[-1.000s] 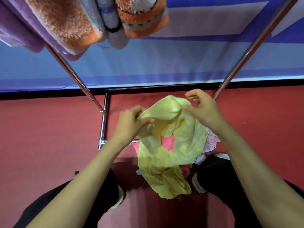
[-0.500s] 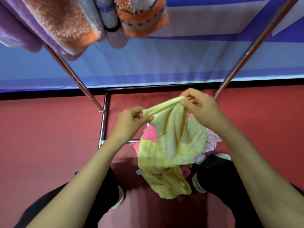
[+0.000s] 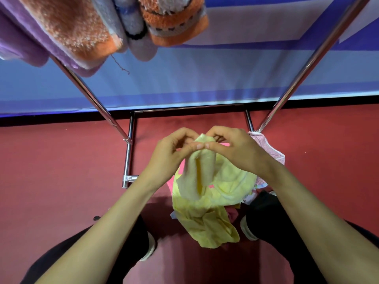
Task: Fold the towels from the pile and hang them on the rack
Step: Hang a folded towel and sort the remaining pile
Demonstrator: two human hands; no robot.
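Your left hand and right hand now meet, thumbs touching, where they were apart. The yellow towel hangs bunched beneath them, and a pink towel shows at right.

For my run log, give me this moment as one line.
phase: fold | left hand: pinches yellow towel top | right hand: pinches it too | pile: on floor | rack: other towels hung

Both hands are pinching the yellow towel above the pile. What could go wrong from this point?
The left hand and right hand pinch the yellow towel at nearly one spot, so it hangs bunched; a fold started from this grip may come out uneven.
Its lower part lies crumpled on the pile, so lifting might drag other pieces along.
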